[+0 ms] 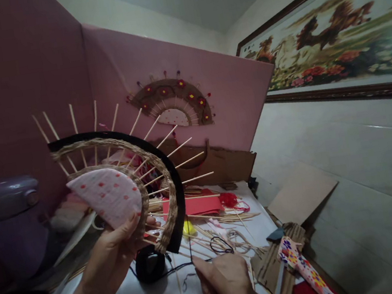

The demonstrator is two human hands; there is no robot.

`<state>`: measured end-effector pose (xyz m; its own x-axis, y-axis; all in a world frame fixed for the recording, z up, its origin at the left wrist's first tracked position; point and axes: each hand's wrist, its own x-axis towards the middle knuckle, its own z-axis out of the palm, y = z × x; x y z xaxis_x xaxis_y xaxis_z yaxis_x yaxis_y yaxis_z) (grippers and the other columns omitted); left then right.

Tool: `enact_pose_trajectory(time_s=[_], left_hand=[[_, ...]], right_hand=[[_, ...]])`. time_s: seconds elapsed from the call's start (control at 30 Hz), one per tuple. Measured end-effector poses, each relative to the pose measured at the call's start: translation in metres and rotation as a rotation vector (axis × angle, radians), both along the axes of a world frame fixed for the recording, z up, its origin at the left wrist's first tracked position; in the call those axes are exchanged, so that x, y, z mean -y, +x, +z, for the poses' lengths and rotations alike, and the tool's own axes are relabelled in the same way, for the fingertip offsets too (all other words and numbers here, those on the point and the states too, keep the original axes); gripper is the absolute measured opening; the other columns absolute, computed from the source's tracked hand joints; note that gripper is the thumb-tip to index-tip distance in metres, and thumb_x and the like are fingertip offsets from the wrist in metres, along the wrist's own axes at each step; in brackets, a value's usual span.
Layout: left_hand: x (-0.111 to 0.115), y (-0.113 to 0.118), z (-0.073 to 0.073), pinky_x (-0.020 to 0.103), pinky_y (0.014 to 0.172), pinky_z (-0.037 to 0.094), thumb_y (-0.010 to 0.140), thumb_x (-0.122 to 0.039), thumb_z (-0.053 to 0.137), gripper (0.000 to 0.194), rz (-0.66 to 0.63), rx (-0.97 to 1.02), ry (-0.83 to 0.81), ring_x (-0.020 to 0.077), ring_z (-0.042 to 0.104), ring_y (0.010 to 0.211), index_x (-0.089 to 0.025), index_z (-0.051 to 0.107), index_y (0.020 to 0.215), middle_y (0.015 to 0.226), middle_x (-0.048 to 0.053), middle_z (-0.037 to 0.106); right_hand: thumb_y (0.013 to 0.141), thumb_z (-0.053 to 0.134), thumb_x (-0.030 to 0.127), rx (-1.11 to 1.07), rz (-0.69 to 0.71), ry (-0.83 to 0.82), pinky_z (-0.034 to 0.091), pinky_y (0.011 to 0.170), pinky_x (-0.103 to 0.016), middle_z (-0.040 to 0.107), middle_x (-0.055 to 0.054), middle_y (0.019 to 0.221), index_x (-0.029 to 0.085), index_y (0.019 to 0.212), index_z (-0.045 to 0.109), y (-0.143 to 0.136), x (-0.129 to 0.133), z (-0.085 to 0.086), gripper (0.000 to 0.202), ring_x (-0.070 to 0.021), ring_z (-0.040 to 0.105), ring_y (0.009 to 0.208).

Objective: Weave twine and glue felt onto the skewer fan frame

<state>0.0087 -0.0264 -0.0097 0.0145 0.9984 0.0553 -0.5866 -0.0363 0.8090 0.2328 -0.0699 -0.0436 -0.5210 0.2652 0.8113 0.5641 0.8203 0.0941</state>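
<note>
My left hand point(117, 245) grips a half-round fan point(109, 192) by its lower edge, holding it tilted above the table. The fan has a white cloth centre with red spots, thin wooden sticks spreading outward, braided twine bands and a black outer band. In front of it, the fingers of my right hand point(226, 277) are pinched on a black cord point(190, 246), which rises towards the lower end of the black band. Below the fan lies a roll of black cord point(150, 266), partly hidden by it.
Loose sticks, red paper point(201, 206), red yarn point(229, 200) and twine point(241, 242) are scattered over the white table. Cardboard scraps point(272, 265) and a flower-patterned handle point(306, 273) lie at right. A finished-looking fan point(171, 104) hangs on the pink panel. A purple container point(8, 219) stands left.
</note>
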Motion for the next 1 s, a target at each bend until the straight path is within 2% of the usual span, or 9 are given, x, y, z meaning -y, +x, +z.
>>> enact_pose_trajectory(time_s=[0.17,0.33,0.53,0.7,0.87,0.93,1.0], left_hand=[[0.003,0.01,0.003,0.03,0.057,0.056,0.073,-0.02,0.066,0.017,-0.007,-0.009,0.022,0.0205,0.067,0.064,-0.011,0.066,0.087,0.077,0.009,0.073],[0.007,0.023,0.001,0.033,0.058,0.056,0.073,-0.019,0.065,0.013,0.0,0.023,0.039,0.022,0.067,0.066,-0.013,0.065,0.085,0.075,0.007,0.073],[0.007,0.029,-0.008,0.035,0.066,0.057,0.075,-0.016,0.064,0.012,-0.013,0.088,-0.046,0.0211,0.067,0.068,-0.011,0.068,0.084,0.076,0.009,0.072],[0.006,0.031,-0.013,0.034,0.074,0.055,0.076,-0.006,0.056,0.018,-0.175,0.19,-0.091,0.0212,0.067,0.076,-0.01,0.07,0.086,0.082,0.01,0.073],[0.01,0.038,-0.016,0.031,0.079,0.052,0.079,-0.012,0.052,0.023,-0.384,0.346,-0.081,0.021,0.065,0.083,-0.01,0.07,0.092,0.085,0.01,0.072],[0.013,0.04,-0.017,0.031,0.079,0.051,0.08,-0.013,0.05,0.026,-0.466,0.359,-0.09,0.0209,0.065,0.083,-0.011,0.07,0.096,0.087,0.011,0.072],[0.015,0.041,-0.016,0.032,0.079,0.05,0.081,-0.011,0.048,0.028,-0.492,0.341,-0.079,0.0199,0.065,0.083,-0.013,0.068,0.1,0.088,0.01,0.071]], right_hand=[[0.078,0.045,0.009,0.026,-0.035,0.038,0.027,0.044,-0.03,0.057,-0.003,0.054,0.0,0.111,0.051,-0.003,-0.003,-0.005,0.035,-0.0149,0.048,0.043],[0.079,0.044,0.011,0.095,-0.058,0.047,0.024,0.042,-0.03,0.057,-0.003,0.052,-0.003,0.113,0.049,-0.007,-0.005,-0.012,0.038,-0.0155,0.047,0.041],[0.078,0.042,0.008,0.091,-0.089,0.088,0.023,0.042,-0.031,0.056,-0.003,0.05,-0.003,0.113,0.049,-0.007,-0.007,-0.01,0.038,-0.0154,0.045,0.039],[0.08,0.043,0.01,0.063,-0.094,0.083,0.024,0.043,-0.031,0.058,-0.004,0.052,-0.004,0.117,0.046,-0.003,-0.005,-0.006,0.039,-0.0153,0.046,0.041],[0.08,0.043,0.011,0.059,-0.072,0.086,0.025,0.042,-0.03,0.057,-0.004,0.053,-0.004,0.118,0.045,-0.004,-0.003,-0.007,0.041,-0.0144,0.046,0.041],[0.08,0.042,0.011,0.059,-0.079,0.081,0.025,0.042,-0.03,0.057,-0.004,0.054,-0.004,0.118,0.046,-0.005,-0.003,-0.008,0.041,-0.0147,0.047,0.042],[0.08,0.042,0.011,0.053,-0.075,0.074,0.025,0.042,-0.029,0.057,-0.004,0.054,-0.004,0.117,0.046,-0.005,-0.002,-0.008,0.04,-0.0146,0.047,0.043]])
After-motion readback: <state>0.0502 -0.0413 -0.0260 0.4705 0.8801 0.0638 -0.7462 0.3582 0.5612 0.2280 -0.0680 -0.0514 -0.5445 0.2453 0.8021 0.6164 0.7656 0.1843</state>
